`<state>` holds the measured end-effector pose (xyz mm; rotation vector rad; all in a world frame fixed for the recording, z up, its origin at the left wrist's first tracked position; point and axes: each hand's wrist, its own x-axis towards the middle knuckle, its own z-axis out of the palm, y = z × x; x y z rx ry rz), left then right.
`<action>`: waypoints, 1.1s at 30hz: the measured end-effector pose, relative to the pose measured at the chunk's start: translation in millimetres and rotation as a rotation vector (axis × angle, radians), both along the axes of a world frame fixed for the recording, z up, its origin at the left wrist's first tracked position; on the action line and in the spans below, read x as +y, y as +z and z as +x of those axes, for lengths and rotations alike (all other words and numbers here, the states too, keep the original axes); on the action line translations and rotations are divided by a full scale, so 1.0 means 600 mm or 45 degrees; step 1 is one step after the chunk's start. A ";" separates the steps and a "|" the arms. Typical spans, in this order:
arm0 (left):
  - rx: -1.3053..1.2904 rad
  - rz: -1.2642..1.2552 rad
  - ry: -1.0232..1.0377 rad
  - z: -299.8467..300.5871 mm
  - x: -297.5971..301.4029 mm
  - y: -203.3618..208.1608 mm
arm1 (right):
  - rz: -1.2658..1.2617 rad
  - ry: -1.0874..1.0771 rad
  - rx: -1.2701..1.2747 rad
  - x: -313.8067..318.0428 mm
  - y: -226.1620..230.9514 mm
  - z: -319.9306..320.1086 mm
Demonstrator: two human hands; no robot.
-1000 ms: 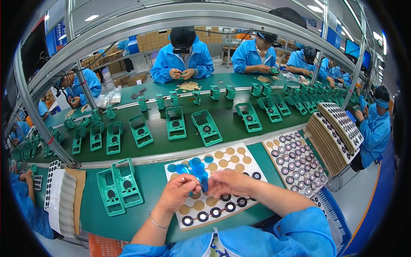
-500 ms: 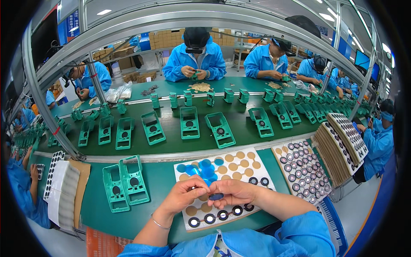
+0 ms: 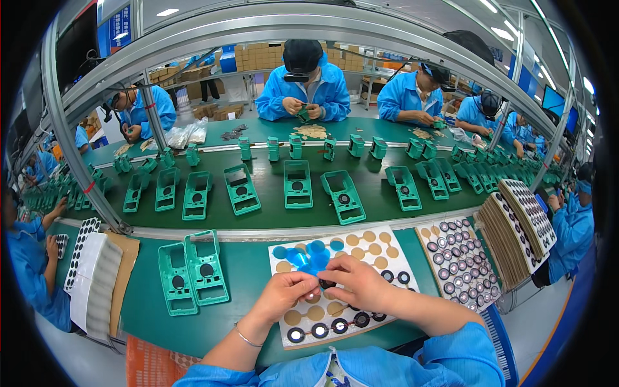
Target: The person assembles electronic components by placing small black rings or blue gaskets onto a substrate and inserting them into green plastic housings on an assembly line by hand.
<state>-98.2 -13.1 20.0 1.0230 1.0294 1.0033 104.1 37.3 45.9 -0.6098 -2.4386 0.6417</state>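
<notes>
Over a white sheet [image 3: 387,237] my two hands meet with closed fingers. In my right hand [image 3: 360,282] is a round black disc [image 3: 327,284], mostly covered by the fingers. The fingertips of my left hand [image 3: 290,293] pinch together right beside the disc; what they hold, if anything, is hidden. Several translucent blue round films [image 3: 317,248] lie just beyond my fingers. The sheet also carries tan round pads [image 3: 293,317] and, along its near edge, black rings with white centres [image 3: 320,330].
Two green plastic housings [image 3: 206,271] lie to the left. More green housings [image 3: 297,184] line the belt [image 3: 271,216] ahead. On the right are a board of round parts [image 3: 455,258] and stacked trays [image 3: 506,229]. Co-workers [image 3: 303,87] sit across the belt and at both sides.
My right hand has turned over the black disc, which now shows less and sits higher. My fingers remain close together. The whole view has shifted slightly.
</notes>
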 end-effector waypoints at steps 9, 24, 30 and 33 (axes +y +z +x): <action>-0.098 0.044 0.033 -0.004 0.005 -0.015 | 0.274 0.013 -0.115 0.002 -0.002 -0.008; -0.078 -0.032 0.213 -0.018 0.005 -0.016 | -0.308 0.124 0.077 0.046 0.028 -0.028; 0.407 0.066 0.084 -0.035 -0.007 -0.037 | -0.241 0.028 0.266 0.099 0.020 -0.035; 0.785 0.222 0.061 -0.030 -0.005 -0.042 | -0.315 -0.173 0.325 0.159 0.021 -0.061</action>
